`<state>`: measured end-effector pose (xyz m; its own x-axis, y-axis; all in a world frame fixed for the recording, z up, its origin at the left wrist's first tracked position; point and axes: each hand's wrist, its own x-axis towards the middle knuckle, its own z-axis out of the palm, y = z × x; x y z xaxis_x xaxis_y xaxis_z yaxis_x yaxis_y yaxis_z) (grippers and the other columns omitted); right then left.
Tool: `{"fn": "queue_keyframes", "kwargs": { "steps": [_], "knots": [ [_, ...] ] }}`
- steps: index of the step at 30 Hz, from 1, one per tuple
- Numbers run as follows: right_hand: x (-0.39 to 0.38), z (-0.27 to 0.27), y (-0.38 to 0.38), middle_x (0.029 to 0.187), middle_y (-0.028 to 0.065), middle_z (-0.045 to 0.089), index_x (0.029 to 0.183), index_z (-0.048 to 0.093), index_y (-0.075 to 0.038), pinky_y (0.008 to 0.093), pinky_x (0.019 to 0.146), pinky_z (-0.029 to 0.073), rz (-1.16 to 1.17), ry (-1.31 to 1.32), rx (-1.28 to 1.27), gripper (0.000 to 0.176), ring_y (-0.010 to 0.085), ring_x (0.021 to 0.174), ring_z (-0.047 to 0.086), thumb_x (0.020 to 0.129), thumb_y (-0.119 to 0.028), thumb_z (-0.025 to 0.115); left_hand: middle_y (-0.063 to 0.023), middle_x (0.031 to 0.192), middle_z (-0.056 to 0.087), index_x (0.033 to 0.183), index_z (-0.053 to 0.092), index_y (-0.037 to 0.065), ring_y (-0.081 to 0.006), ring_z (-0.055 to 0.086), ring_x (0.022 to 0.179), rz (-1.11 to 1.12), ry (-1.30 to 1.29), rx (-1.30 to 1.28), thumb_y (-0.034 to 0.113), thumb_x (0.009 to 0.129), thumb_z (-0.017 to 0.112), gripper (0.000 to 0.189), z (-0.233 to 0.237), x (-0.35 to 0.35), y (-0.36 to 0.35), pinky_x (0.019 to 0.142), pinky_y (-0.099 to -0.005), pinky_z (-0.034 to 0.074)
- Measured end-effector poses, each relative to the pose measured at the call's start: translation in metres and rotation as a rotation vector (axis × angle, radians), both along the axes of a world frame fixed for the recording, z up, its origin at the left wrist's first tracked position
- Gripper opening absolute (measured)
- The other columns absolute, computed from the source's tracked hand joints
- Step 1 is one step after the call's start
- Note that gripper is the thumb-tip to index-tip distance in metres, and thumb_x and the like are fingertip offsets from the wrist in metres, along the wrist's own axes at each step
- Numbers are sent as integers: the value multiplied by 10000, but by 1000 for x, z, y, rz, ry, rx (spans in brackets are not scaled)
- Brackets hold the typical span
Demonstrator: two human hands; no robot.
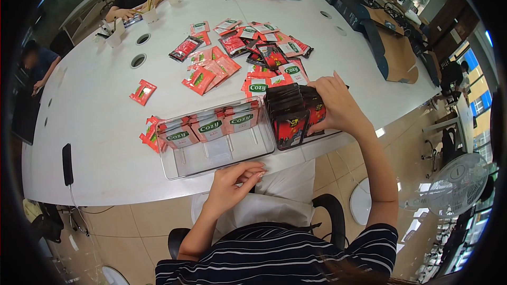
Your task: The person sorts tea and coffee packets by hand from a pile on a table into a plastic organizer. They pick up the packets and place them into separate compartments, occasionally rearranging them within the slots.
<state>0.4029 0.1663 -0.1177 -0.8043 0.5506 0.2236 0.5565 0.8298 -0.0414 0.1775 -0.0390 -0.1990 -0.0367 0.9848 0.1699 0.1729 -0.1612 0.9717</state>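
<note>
My right hand (340, 104) is wrapped over the right end of a row of black and red sachets (289, 122), thumb in front and fingers behind. The sachets stand upright, packed close together; what holds them at the base is mostly hidden. Just left of them is a clear plastic box (216, 167), with pink and white "Cozy" sachets (210, 126) lined up along its back and bare floor in front. At the table's front edge, below the box, my left hand (232, 183) has its fingers curled together, and no object shows in it.
Behind the boxes lies a loose pile of pink and black sachets (264, 47). A single sachet (143, 92) lies to the left. Open cardboard (393, 58) stands at the right edge, and paper cups (150, 16) at the far left. Other people sit across the table (105, 148).
</note>
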Motion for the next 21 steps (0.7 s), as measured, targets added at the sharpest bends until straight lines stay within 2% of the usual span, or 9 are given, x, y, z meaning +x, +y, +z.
{"fn": "queue_keyframes", "kwargs": {
  "steps": [2, 5, 8, 11, 14, 17, 20, 21],
  "knots": [
    [0, -1, 1, 1078, 112, 509, 1169, 459, -43, 519, 1100, 235, 22, 25, 23, 944, 294, 1092, 483, 407, -413, 876, -83, 884, 698, 1035, 639, -9, -94, 657, 737, 5, 6, 10, 36, 842, 638, 198, 0, 0, 0, 628, -201, 520],
    [0, 6, -1, 1116, 109, 513, 1213, 461, -60, 519, 1095, 243, 3, 8, -54, 950, 301, 1137, 466, 428, -408, 868, -84, 880, 697, 1037, 638, -6, -93, 655, 729, -4, -3, 4, 38, 841, 641, 201, -1, -1, 0, 625, -198, 517],
    [6, 11, -3, 1199, 99, 514, 1268, 460, -82, 521, 1094, 245, 15, 104, -6, 954, 305, 1182, 449, 458, -386, 861, -106, 885, 699, 1008, 625, -49, -140, 686, 735, -14, 15, 34, -16, 842, 608, 170, -1, -1, 1, 641, -217, 545],
    [16, 15, -15, 1280, 93, 500, 1314, 450, -100, 484, 1091, 254, -24, 236, -40, 930, 314, 1220, 435, 507, -316, 857, -108, 886, 698, 1009, 625, -50, -144, 686, 742, -8, 33, 57, -31, 836, 610, 175, 4, 0, -1, 656, -227, 550],
    [44, -6, -11, 1282, 126, 514, 1309, 447, -59, 436, 1082, 265, -152, 561, -93, 718, 291, 1227, 449, 717, -321, 758, -111, 881, 699, 991, 632, -51, -146, 685, 751, -76, -87, 78, -38, 825, 621, 167, 1, -5, -4, 664, -230, 552],
    [72, -56, -8, 1245, 154, 538, 1305, 440, -21, 396, 1043, 310, -193, 1119, -205, 534, 263, 1202, 472, 924, -390, 501, -121, 871, 699, 960, 646, -44, -165, 688, 760, -104, -48, 128, -41, 812, 630, 148, 17, -14, -11, 662, -245, 552],
    [62, -90, -17, 1222, 171, 546, 1289, 444, 1, 392, 1001, 354, -412, 1499, -372, 590, 239, 1167, 491, 977, -462, 254, -88, 902, 698, 986, 664, -2, -137, 677, 753, -121, 117, 228, 5, 815, 642, 172, 54, -41, -11, 680, -229, 528],
    [62, -95, -20, 1226, 176, 544, 1295, 441, -7, 396, 997, 356, -421, 1489, -365, 600, 247, 1170, 490, 977, -474, 238, -84, 893, 698, 981, 667, 1, -142, 678, 752, -101, 199, 241, 3, 809, 643, 174, 71, -51, -8, 690, -238, 529]
  ]
}}
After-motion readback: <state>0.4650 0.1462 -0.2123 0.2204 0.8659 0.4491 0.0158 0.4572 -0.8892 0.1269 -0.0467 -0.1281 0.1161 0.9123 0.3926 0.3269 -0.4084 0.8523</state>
